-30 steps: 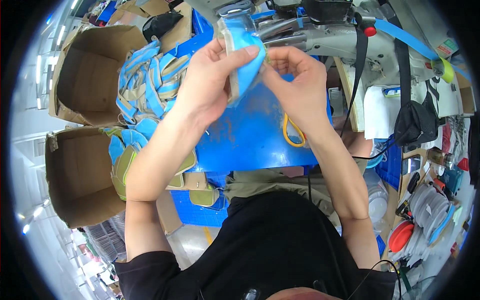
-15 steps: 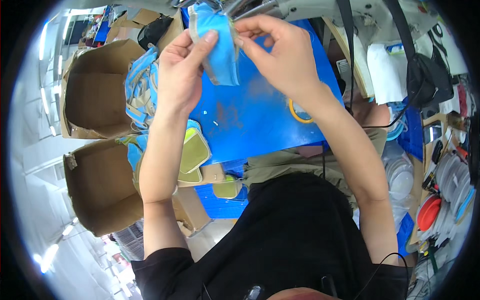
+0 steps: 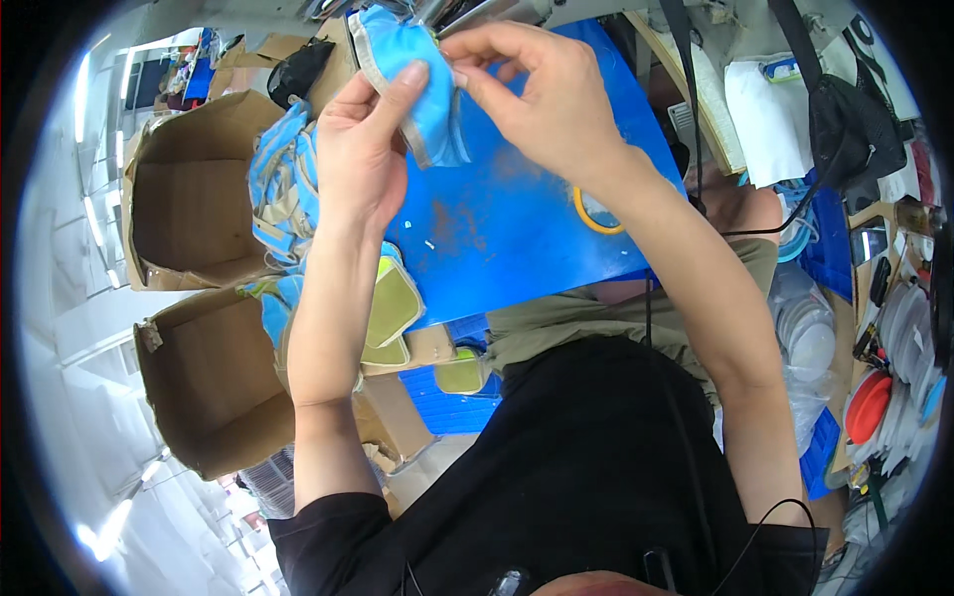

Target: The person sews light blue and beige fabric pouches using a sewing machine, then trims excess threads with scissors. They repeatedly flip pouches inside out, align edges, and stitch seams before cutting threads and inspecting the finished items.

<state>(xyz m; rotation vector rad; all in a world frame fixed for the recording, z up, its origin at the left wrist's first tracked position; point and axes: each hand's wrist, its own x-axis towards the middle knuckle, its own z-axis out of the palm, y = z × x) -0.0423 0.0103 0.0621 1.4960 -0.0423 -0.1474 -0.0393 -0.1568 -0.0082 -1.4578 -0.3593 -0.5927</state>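
Observation:
A blue fabric piece with grey edging is held up over the far end of the blue tabletop. My left hand grips it from the left, thumb pressed flat on its face and fingers behind. At its upper right edge, my right hand pinches with thumb and forefinger; the exact bit between the fingertips is too small to make out. Beyond the cloth, metal machine parts show partly, covered by the fabric and my fingers.
Blue and grey fabric pieces are heaped left of my left forearm, beside two open cardboard boxes. Olive-green pads lie at the table's left edge. A yellow ring rests under my right forearm. Black straps hang at right.
The fabric piece has tilted, its upper end shifting left. My right hand has moved slightly left along with it; both hands keep their hold.

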